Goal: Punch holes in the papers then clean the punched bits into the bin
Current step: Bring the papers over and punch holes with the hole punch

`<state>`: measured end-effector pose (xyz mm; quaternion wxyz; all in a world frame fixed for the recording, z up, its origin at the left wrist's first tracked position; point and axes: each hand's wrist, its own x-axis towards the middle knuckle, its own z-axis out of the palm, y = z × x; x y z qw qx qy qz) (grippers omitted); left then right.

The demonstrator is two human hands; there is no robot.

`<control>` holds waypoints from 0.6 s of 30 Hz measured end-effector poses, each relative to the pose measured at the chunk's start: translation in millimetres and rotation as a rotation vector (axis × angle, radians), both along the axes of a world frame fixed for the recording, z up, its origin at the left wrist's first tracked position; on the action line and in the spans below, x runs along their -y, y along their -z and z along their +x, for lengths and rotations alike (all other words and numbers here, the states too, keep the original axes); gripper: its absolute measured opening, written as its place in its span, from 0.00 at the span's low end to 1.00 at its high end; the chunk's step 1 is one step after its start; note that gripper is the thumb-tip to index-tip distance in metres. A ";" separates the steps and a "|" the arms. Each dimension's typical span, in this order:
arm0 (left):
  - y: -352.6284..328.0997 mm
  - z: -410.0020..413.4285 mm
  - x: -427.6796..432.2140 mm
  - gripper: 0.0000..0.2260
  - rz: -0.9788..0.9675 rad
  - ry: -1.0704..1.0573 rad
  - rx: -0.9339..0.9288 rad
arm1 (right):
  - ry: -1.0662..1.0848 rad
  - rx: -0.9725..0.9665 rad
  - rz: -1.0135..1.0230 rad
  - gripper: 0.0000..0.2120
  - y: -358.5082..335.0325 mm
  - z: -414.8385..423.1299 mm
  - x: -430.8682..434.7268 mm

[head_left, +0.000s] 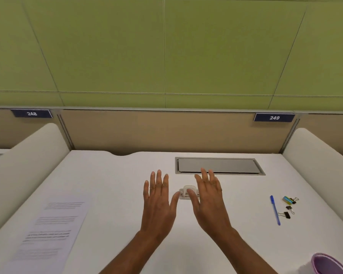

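A small pale hole punch (186,191) sits on the white desk (111,175), partly hidden behind my thumbs. My left hand (158,202) hovers just left of it, fingers straight and spread, palm down. To the punch's right, my right hand (208,198) is held the same way, its thumb in front of the punch. Neither hand holds anything. Printed papers (48,228) lie flat at the desk's near left. The rim of a purple bin (327,264) shows at the bottom right corner.
A blue pen (275,210) and several binder clips (289,206) lie at the right. A grey cable hatch (219,165) is set into the desk behind my hands. White side dividers (28,165) and a tan back panel enclose the desk.
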<state>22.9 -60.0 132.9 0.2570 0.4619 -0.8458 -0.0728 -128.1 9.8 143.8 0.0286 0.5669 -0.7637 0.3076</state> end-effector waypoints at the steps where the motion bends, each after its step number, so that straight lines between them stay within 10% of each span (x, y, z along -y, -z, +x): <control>1: 0.0 9.1 0.5 0.30 0.000 -0.021 0.000 | -0.020 0.001 -0.001 0.29 -0.7 7.5 1.6; 18: 56.7 229.5 36.1 0.32 0.067 -0.329 0.057 | -0.253 0.061 0.116 0.27 44.0 162.8 49.8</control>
